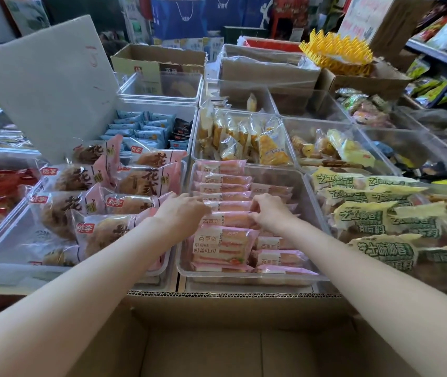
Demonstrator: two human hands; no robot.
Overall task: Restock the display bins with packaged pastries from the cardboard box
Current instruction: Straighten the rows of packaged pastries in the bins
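Note:
A clear plastic display bin [309,202] in the middle holds rows of pink-wrapped packaged pastries [223,183] standing on edge. My left hand [181,210] reaches into the bin's left side, fingers lying over the tops of the packets. My right hand [267,210] is over the same row, fingers curled and pinching the top edge of a pink packet. One larger pink packet [222,246] lies flat at the front of the bin. The open cardboard box [217,336] sits right below my arms; the part of its inside that shows is bare.
To the left, a bin [5,262] holds round pastries in pink and clear wrappers. Green and yellow packets [374,216] fill the bin to the right. Further back are bins of blue packets [140,129] and yellow cakes [244,140], cardboard boxes, and shelves at right.

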